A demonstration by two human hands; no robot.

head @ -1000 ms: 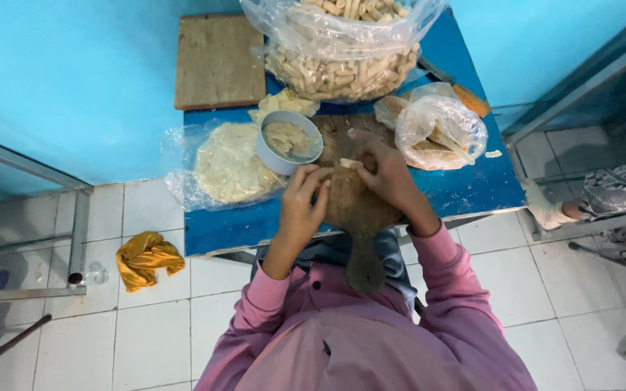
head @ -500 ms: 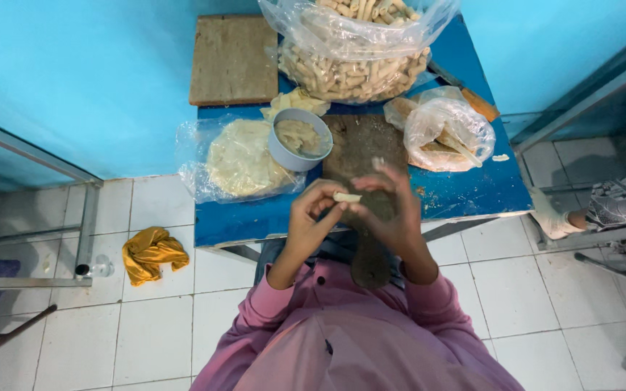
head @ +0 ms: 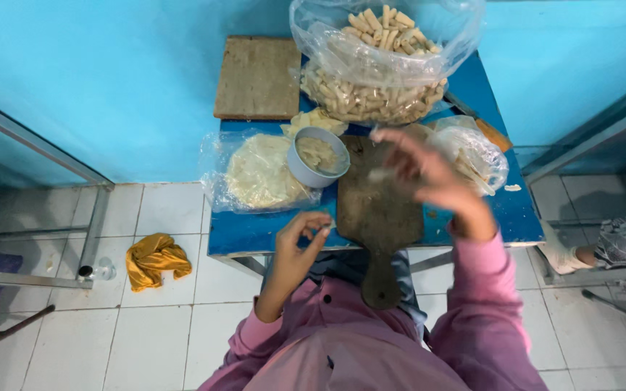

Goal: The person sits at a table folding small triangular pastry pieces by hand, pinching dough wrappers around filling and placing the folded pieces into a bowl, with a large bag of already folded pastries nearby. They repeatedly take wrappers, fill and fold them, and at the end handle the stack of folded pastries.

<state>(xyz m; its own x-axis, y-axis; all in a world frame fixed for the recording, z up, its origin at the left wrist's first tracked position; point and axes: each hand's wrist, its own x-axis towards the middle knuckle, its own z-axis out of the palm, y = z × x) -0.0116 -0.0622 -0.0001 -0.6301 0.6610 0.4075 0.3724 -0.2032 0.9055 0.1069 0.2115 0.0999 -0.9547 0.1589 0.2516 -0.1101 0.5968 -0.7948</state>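
My right hand [head: 425, 177] is blurred in mid-air over the dark wooden cutting board [head: 378, 217], and a small pale pastry roll [head: 379, 174] shows at its fingertips. My left hand [head: 300, 242] hovers at the table's near edge beside the board, fingers loosely curled with nothing clearly in them. A grey bowl of filling [head: 318, 156] sits just left of the board. A stack of round pale wrappers in plastic [head: 259, 174] lies further left. A large clear bag of finished rolls [head: 382, 69] stands at the back.
The blue table [head: 255, 233] also carries a square wooden board [head: 259, 76] at the back left and a smaller plastic bag [head: 480, 156] at the right. A yellow cloth [head: 155, 259] lies on the tiled floor. Another person's foot [head: 570, 253] shows at the right.
My hands were together, working a roll over the board. Now they have parted: the right hand has swung up and right with the roll, and the left has dropped to the table edge.
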